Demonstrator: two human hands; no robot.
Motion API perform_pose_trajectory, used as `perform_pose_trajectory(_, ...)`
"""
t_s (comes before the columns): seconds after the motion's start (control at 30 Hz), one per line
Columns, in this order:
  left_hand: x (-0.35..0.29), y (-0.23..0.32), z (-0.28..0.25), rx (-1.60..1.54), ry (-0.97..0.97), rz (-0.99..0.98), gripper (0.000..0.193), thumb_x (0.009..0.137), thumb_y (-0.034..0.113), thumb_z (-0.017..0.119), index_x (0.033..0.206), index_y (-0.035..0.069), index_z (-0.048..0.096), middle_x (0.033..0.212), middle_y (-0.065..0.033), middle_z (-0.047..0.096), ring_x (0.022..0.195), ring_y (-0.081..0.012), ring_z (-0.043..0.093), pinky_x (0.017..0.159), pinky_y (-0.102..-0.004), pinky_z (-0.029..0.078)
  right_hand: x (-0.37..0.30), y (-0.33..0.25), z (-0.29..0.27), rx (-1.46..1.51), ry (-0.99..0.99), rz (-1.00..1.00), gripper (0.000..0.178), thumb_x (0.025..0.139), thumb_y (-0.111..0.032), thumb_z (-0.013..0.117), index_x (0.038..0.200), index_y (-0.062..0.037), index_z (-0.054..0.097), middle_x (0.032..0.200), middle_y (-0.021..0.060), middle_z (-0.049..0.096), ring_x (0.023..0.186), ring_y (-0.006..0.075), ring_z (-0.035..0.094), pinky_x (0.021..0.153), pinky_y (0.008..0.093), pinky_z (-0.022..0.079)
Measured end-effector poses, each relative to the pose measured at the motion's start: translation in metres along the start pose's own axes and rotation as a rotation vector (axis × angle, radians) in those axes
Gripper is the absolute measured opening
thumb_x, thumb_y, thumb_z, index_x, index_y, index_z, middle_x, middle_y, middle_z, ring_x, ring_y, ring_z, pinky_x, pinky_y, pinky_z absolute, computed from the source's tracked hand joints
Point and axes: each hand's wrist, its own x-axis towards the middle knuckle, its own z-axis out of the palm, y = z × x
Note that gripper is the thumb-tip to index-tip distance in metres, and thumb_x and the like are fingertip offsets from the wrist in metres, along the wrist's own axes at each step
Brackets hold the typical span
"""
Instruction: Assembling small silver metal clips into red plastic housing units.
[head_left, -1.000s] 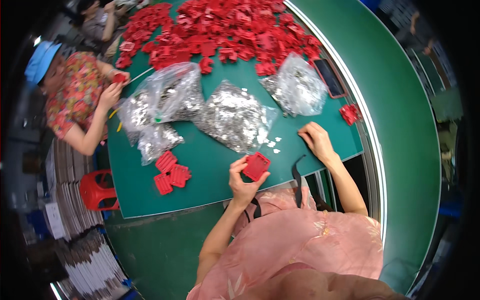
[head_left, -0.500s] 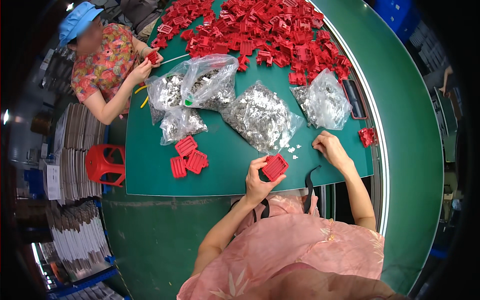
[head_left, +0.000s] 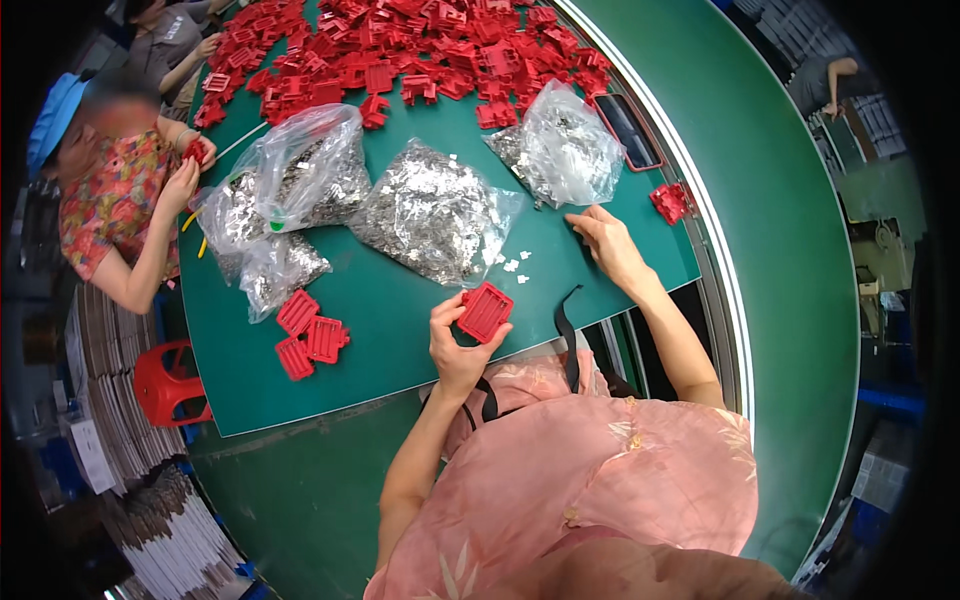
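My left hand [head_left: 458,350] holds a red slotted plastic housing [head_left: 487,312] by its edges, above the table's near edge. Its grooved face is turned up. Over the table to the right, my right hand [head_left: 612,247] has thumb and fingers pinched together; whatever is between them is too small to make out. Just beyond those fingertips lies a clear plastic bag [head_left: 568,150] of small metal pieces. Between my hands, several loose silvery pieces [head_left: 514,266] lie beside a larger bag of metal pieces [head_left: 430,215]. Three red housings [head_left: 325,340] rest together at the left.
A big heap of red housings [head_left: 400,50] covers the far table. More filled bags [head_left: 310,170] stand left of centre. A phone [head_left: 630,131] and a red part [head_left: 669,203] lie by the right rail. At left, a co-worker [head_left: 120,200] handles a red part near a red stool [head_left: 168,385].
The whole view has swung, so the table and its contents sit farther left and tilted. My left hand keeps the same housing; my right hand stays pinched near the right-hand bag.
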Motion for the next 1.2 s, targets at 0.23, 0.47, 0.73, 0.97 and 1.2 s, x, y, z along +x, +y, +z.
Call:
perform_pose_trajectory(0.23,0.001,0.000,-0.002,0.013,0.006,0.006,0.073,0.063,0.017,0.100,0.114,0.004,0.049,0.123,-0.0235,0.064,0.110,-0.0358,0.067,0.093,-0.0419,0.057,-0.004,-0.002,0.007,0.094,0.071,0.021,0.025,0.089,0.003,0.068,0.113,-0.0003,0.070,0.108,0.0184,0.071,0.089,0.0290,0.072,0.078,0.0354,0.057)
perform_pose_trajectory(0.47,0.004,0.005,0.005,0.012,-0.002,-0.003,0.073,0.064,0.016,0.100,0.115,0.004,0.048,0.124,-0.0232,0.063,0.110,-0.0353,0.067,0.092,-0.0415,0.057,-0.003,-0.028,0.000,0.159,0.090,0.047,0.010,0.091,-0.004,0.070,0.099,0.0005,0.066,0.089,0.0119,0.070,0.080,0.0249,0.069,0.071,0.0349,0.053)
perform_pose_trajectory(0.73,0.002,0.002,0.004,-0.017,-0.018,-0.015,0.072,0.064,0.016,0.099,0.115,0.004,0.049,0.124,-0.0225,0.063,0.110,-0.0346,0.067,0.092,-0.0409,0.056,0.006,-0.004,0.003,0.030,-0.013,-0.105,0.009,0.090,-0.005,0.067,0.098,-0.0027,0.063,0.092,0.0108,0.060,0.087,0.0302,0.063,0.077,0.0380,0.051)
perform_pose_trajectory(0.97,0.002,0.004,0.005,0.002,-0.013,-0.002,0.072,0.065,0.016,0.099,0.115,0.004,0.048,0.124,-0.0222,0.063,0.109,-0.0344,0.067,0.092,-0.0409,0.057,0.010,0.004,-0.003,-0.122,-0.176,-0.276,0.020,0.083,0.000,0.065,0.103,-0.0026,0.063,0.094,0.0136,0.059,0.096,0.0328,0.062,0.084,0.0402,0.051)
perform_pose_trajectory(1.2,0.001,0.002,0.006,-0.006,-0.016,-0.004,0.073,0.065,0.016,0.099,0.115,0.004,0.048,0.124,-0.0231,0.062,0.111,-0.0338,0.067,0.093,-0.0406,0.057,-0.001,-0.011,0.011,0.094,0.124,0.012,0.021,0.088,0.001,0.064,0.109,-0.0011,0.064,0.096,0.0156,0.063,0.092,0.0349,0.064,0.082,0.0436,0.052)
